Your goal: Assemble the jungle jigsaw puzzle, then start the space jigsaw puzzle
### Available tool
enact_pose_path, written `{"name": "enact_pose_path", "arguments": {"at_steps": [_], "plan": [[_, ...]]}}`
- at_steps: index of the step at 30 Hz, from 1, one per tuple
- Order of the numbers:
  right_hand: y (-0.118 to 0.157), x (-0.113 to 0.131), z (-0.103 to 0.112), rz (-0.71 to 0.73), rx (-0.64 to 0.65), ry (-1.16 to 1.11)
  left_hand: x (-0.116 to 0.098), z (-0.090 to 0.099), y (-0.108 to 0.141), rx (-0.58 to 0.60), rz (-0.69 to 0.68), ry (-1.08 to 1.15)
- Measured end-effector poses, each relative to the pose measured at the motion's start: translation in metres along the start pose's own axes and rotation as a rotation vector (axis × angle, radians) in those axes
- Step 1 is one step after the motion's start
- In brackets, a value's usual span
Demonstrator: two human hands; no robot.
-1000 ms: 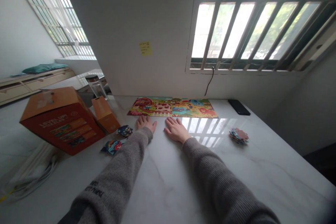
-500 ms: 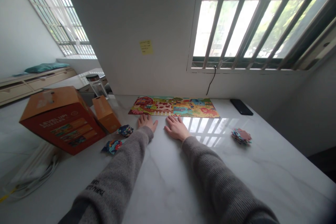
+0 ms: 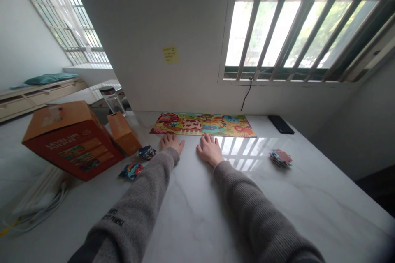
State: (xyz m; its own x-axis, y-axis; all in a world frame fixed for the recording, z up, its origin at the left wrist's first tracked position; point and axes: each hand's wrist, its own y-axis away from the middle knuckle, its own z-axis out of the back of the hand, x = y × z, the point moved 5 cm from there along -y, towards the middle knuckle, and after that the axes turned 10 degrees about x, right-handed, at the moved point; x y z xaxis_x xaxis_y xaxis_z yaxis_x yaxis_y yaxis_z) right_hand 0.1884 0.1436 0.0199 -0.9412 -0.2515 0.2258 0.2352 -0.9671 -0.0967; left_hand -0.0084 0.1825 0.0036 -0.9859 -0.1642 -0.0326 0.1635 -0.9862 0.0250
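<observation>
Left hand (image 3: 172,142) and right hand (image 3: 210,150) lie open and released, fingertips at the near edge of the picture strip (image 3: 189,125) in the middle of the frame, where light, level pressure from each would best square it without buckling.

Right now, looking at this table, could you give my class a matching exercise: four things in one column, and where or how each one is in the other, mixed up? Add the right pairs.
Things
1. Phone
2. Sticky note
3. Large box
4. Left hand

Place, colour or state
A. Palm down, fingertips by the near edge of the farm picture
B. Yellow, on the wall
C. Red and orange, with lettering on its side
D. Black, lying flat beyond the pile of loose pieces

Right pairs: 1-D, 2-B, 3-C, 4-A
</observation>
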Motion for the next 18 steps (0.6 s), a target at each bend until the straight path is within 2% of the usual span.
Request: {"name": "enact_pose_path", "arguments": {"at_steps": [4, 8, 12, 18], "plan": [[0.003, 0.0, 0.0, 0.013, 0.009, -0.008, 0.0, 0.003, 0.006, 0.007, -0.01, 0.001], [0.017, 0.001, 0.002, 0.04, 0.042, -0.005, -0.009, 0.009, 0.028, 0.021, -0.12, -0.004], [0.051, 0.003, 0.004, 0.106, 0.09, -0.001, -0.023, 0.012, 0.072, 0.07, -0.314, -0.02], [0.131, 0.002, 0.008, 0.249, 0.145, 0.009, -0.035, 0.016, 0.151, 0.089, -0.529, -0.015]]}}
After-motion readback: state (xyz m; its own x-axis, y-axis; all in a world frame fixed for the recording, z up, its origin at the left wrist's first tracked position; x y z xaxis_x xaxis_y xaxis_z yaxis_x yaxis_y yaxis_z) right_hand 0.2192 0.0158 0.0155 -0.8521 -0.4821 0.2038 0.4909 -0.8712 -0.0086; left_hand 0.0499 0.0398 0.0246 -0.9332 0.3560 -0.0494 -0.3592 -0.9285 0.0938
